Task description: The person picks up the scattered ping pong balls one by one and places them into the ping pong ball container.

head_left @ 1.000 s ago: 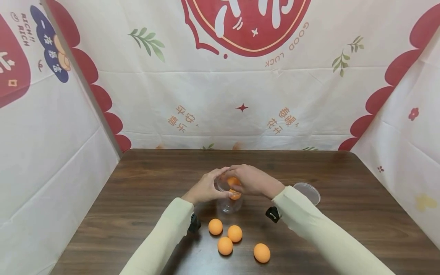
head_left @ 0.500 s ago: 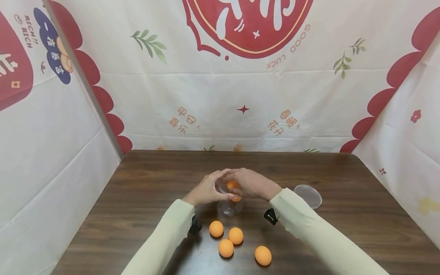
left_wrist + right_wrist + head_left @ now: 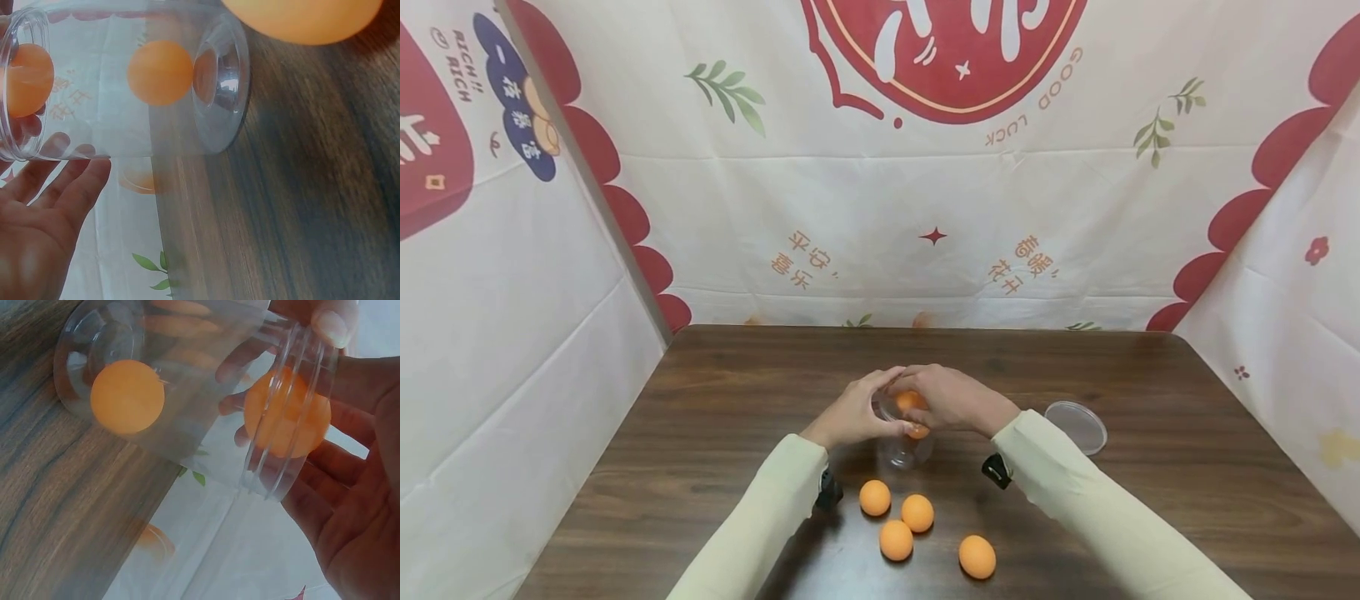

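Note:
A clear plastic jar [image 3: 901, 457] stands on the table, its rim ringed by both hands. My left hand [image 3: 854, 412] grips the jar close to its mouth, the thumb on the near side. From the right, my right hand [image 3: 953, 398] reaches over the opening and holds an orange ping-pong ball [image 3: 297, 412] at the mouth, inside the threaded rim. Another ping-pong ball [image 3: 160, 73] shows inside the jar, low near the bottom. Some fingertips are seen only through the clear wall, and the right fingers are partly hidden in the head view.
On the wooden table [image 3: 715, 467], several loose ping-pong balls [image 3: 897, 540] lie between the forearms and the near edge. A clear round lid [image 3: 1077, 427] lies flat beyond the right forearm. Printed cloth [image 3: 880, 200] hangs behind and at both sides.

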Tool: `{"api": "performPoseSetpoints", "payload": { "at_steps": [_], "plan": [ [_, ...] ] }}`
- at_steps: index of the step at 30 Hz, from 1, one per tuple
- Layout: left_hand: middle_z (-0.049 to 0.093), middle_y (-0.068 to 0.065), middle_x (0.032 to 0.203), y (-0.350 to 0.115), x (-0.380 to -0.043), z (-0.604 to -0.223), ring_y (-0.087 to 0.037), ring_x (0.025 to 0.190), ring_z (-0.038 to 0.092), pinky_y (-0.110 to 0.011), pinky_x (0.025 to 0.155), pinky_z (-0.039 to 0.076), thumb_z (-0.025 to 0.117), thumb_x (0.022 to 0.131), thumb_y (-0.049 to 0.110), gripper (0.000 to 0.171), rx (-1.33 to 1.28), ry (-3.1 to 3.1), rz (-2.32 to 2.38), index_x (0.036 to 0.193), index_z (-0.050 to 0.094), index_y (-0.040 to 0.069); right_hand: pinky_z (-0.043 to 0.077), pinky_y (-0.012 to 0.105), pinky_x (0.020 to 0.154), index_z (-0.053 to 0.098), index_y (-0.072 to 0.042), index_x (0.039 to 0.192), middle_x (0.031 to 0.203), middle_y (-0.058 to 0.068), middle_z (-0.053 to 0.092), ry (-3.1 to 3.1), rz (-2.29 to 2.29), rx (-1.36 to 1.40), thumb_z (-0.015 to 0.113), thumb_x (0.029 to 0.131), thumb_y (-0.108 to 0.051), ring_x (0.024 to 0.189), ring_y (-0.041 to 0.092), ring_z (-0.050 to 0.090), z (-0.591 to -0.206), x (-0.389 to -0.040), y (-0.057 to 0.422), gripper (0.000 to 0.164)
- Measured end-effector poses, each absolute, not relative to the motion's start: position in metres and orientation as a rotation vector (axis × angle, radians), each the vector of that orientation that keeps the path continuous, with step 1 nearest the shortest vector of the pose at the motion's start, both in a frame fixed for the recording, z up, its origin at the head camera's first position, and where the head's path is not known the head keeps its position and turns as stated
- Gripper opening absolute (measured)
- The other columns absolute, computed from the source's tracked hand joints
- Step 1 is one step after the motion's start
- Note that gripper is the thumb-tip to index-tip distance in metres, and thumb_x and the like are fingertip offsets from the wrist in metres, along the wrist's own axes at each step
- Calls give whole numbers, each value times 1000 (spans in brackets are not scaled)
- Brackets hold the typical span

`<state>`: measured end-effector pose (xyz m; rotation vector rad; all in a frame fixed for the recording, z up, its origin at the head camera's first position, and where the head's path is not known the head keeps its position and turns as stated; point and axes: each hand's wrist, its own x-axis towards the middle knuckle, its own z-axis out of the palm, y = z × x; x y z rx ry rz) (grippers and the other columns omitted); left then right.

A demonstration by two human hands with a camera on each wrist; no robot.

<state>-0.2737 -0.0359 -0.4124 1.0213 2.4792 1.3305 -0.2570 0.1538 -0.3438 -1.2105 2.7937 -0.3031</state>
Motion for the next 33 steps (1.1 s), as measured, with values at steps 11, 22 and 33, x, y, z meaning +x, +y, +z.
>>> {"api": "performPoseSetpoints", "payload": {
  "at_steps": [11,22,33],
  "plan": [
    [49,-8,137,-35,-273,-412,-7,83,63,-22,75,52,75,81,24,82,983,2405,1381,149,31,9,50,41,92,64,-8,121,122,6,64,2785,-281,-1281,66,87,-13,112,24,61,-345,-258,156,35],
    [49,-7,136,-34,-275,-416,-7,78,64,-22,74,53,75,81,24,81,986,2414,1375,149,32,11,50,39,91,65,-8,120,121,6,65,2787,-281,-1288,67,87,-14,110,23,62,-347,-258,156,33],
    [51,-8,136,-35,-274,-414,-10,82,60,-24,74,51,76,79,27,81,996,2468,1346,148,35,13,51,39,89,64,-7,121,120,6,66,2777,-280,-1279,66,86,-11,105,22,63,-343,-256,154,35]
  ]
}}
